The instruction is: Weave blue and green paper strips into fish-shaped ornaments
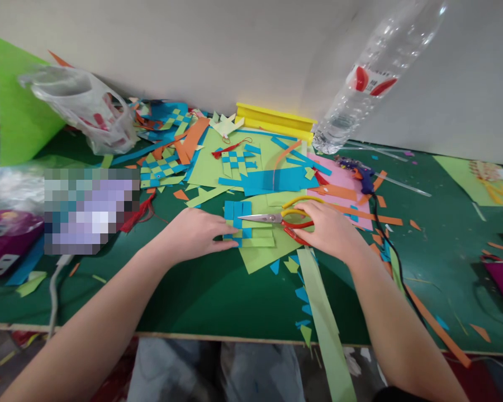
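Observation:
Scissors [262, 218] with yellow and red handles are in my right hand [329, 229], which is wrapped round the grips. Their blades look close together and point left over a small woven piece [245, 239] of blue and light green paper strips. My left hand [199, 233] touches the left edge of that weave, thumb and forefinger stretched out and apart. Beneath the weave lies a light green paper sheet [255, 259]. A blue paper piece [260, 181] is just behind it. Finished-looking woven fish [237, 160] and a red tassel [230, 148] lie farther back.
A tall plastic bottle [360, 95] stands by the wall, near a yellow tray-like strip [272, 120]. At left are a plastic bag [88, 111] and a blurred-out device [92, 212]. A blue glue gun [364, 177] trails a black cord. Paper scraps [302, 295] litter the green table [201, 301].

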{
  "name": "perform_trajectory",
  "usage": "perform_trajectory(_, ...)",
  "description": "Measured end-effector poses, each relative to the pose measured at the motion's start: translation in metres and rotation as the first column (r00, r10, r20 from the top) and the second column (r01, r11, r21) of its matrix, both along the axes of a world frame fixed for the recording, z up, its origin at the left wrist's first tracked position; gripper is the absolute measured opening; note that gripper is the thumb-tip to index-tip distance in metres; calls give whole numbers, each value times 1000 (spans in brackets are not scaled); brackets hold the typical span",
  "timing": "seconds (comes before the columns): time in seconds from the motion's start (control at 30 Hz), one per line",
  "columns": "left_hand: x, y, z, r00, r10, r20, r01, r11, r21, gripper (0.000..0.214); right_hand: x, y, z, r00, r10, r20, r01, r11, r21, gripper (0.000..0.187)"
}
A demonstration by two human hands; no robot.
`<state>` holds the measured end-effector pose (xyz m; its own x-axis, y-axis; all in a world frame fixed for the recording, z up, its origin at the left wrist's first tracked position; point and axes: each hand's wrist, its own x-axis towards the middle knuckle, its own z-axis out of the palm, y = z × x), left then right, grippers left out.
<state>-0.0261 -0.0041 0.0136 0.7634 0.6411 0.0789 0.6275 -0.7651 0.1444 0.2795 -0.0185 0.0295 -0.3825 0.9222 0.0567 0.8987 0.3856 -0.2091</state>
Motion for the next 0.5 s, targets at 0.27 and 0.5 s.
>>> perform_trajectory(0.27, 0, 1, 0, 1000, 14, -20, -14, 999, -30, 33, 3, 2, -3, 998, -9, -59, 11, 999, 33, 38)
perform_trajectory(0.5, 0, 1, 1, 999, 32, -44, -36, 996, -87, 35, 6, 2, 0, 997, 43, -62, -44, 999, -10, 37)
